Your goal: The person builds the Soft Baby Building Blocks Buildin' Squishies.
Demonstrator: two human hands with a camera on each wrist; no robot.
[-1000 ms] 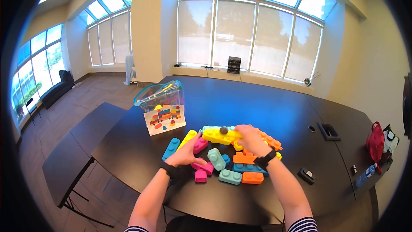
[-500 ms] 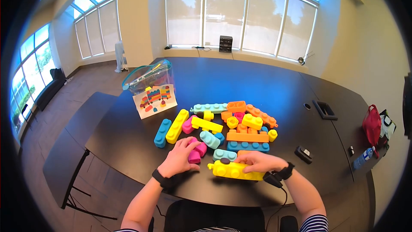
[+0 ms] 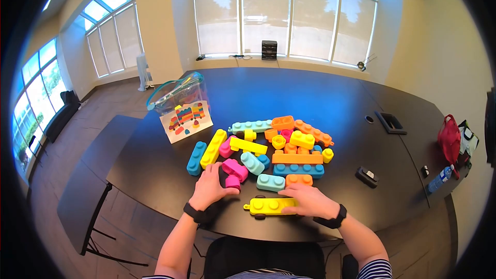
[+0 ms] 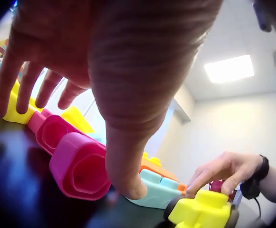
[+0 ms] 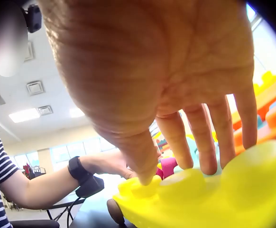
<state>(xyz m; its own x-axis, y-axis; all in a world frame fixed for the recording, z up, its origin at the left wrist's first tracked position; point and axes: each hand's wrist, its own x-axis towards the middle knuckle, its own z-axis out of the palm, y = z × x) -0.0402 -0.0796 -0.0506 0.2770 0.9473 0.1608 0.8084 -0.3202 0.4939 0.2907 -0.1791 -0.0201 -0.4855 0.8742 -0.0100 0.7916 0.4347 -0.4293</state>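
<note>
A yellow wheeled toy block base [image 3: 267,206], with round studs, dark wheels and a small knob at its left end, stands wheels down near the table's front edge. Over its right end is my right hand [image 3: 312,202]. The right wrist view shows the thumb at the base's top and the other fingers [image 5: 207,159] extended along the far side, spread apart from the thumb. My left hand [image 3: 207,188] lies spread beside the pink blocks [image 3: 235,168], its thumb [image 4: 124,166] close to the nearest pink block [image 4: 78,166]. Nothing is in the left hand's grip.
Behind the hands lie several loose blocks, among them a long orange one [image 3: 297,159], a blue one [image 3: 298,171] and a light teal one [image 3: 270,182]. A clear bag [image 3: 181,93] with a picture card [image 3: 187,122] stands back left. A black device [image 3: 367,177] sits right.
The right hand brought the yellow wheeled base from the back of the pile to the front edge, turned it wheels down, and loosened its fingers. The left hand drew back to the pink blocks.
</note>
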